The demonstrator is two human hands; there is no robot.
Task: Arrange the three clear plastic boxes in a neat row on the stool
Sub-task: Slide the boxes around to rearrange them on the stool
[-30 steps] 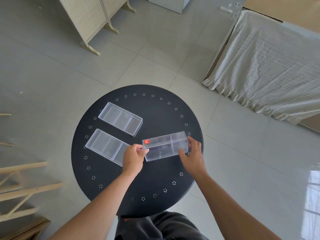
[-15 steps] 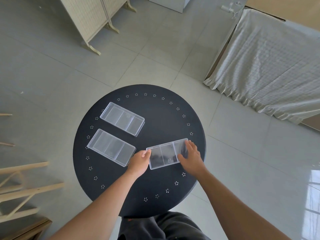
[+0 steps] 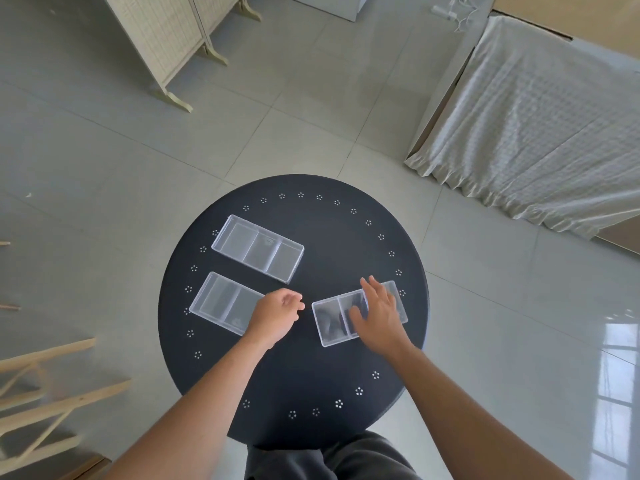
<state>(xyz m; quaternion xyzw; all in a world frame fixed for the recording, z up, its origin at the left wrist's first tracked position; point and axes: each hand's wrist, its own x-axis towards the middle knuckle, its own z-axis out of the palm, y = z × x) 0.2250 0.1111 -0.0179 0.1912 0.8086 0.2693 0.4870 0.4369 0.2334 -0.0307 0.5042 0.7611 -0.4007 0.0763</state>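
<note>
Three clear plastic boxes with inner dividers lie flat on the round black stool (image 3: 311,375). One box (image 3: 258,248) is at the far left, a second box (image 3: 221,303) sits nearer on the left, roughly parallel to it. The third box (image 3: 332,320) lies on the right side, angled the other way. My right hand (image 3: 375,313) rests flat on top of this third box with fingers spread. My left hand (image 3: 275,315) hovers between the second and third boxes, fingers loosely curled, holding nothing; it covers the second box's right end.
A folding screen (image 3: 166,39) stands on the tiled floor at the far left. A cloth-draped piece of furniture (image 3: 540,116) is at the far right. Wooden slats (image 3: 45,386) lie at the left edge. The stool's rim has small flower-shaped holes.
The third box was held tilted above the stool by both hands, then laid flat. My left hand has let go and drawn left; my right hand now lies on top.
</note>
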